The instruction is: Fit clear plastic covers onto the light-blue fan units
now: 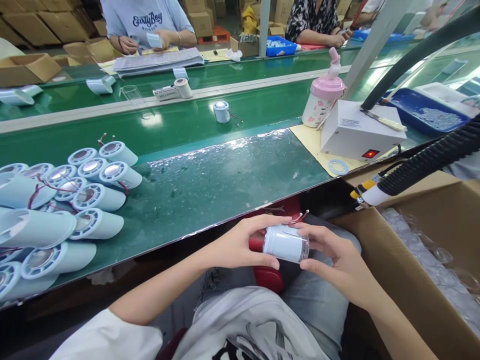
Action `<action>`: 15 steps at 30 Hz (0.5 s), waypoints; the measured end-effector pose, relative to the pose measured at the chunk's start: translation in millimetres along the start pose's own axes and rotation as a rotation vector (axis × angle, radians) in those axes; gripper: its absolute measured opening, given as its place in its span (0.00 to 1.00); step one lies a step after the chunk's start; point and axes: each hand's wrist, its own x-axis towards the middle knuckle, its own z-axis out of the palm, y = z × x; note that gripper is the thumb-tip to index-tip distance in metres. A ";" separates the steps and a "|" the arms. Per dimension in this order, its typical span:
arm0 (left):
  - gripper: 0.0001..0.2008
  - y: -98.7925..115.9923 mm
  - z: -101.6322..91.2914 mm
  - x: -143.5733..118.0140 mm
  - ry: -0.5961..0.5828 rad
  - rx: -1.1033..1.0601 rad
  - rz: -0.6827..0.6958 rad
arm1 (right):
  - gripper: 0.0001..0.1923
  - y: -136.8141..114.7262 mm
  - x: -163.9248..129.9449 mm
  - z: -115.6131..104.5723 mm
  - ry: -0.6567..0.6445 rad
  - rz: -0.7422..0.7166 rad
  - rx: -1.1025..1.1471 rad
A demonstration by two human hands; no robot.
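Note:
Above my lap, just off the bench edge, I hold a light blue cylindrical housing [284, 243] tilted on its side, with thin red wires [301, 217] sticking up behind it. My left hand [238, 243] grips its left end between thumb and fingers. On its right end sits a clear plastic cover [305, 248], which my right hand [339, 254] pinches with thumb and fingertips. How far the cover reaches along the housing I cannot tell. Several similar blue housings with wires [99, 197] lie grouped on the left of the bench.
A cardboard box [405, 265] of clear plastic covers stands at my right. On the bench are a white box with a red switch [362, 132], a pink-lidded cup [320, 102] and a black hose [431, 155]. One blue motor unit [221, 112] stands on the green belt; co-workers sit opposite.

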 end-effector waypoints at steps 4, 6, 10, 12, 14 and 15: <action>0.38 0.5 -1.0 -1.1 -0.002 0.054 0.030 | 0.18 1.3 1.5 0.1 0.009 0.002 0.070; 0.37 0.9 -1.3 -1.4 -0.006 0.070 0.033 | 0.18 1.0 2.4 0.5 0.002 0.019 0.124; 0.37 2.0 -1.6 -1.7 -0.023 0.071 0.050 | 0.19 -1.0 4.0 2.2 -0.026 0.099 0.262; 0.37 2.7 -1.6 -1.8 -0.028 0.073 0.044 | 0.19 -1.0 4.7 2.9 -0.029 0.129 0.321; 0.36 3.2 -1.6 -1.9 -0.026 0.081 0.039 | 0.18 0.3 5.7 3.3 -0.026 0.153 0.373; 0.36 3.2 -1.6 -1.9 -0.025 0.085 0.039 | 0.18 1.2 6.3 3.4 -0.030 0.165 0.396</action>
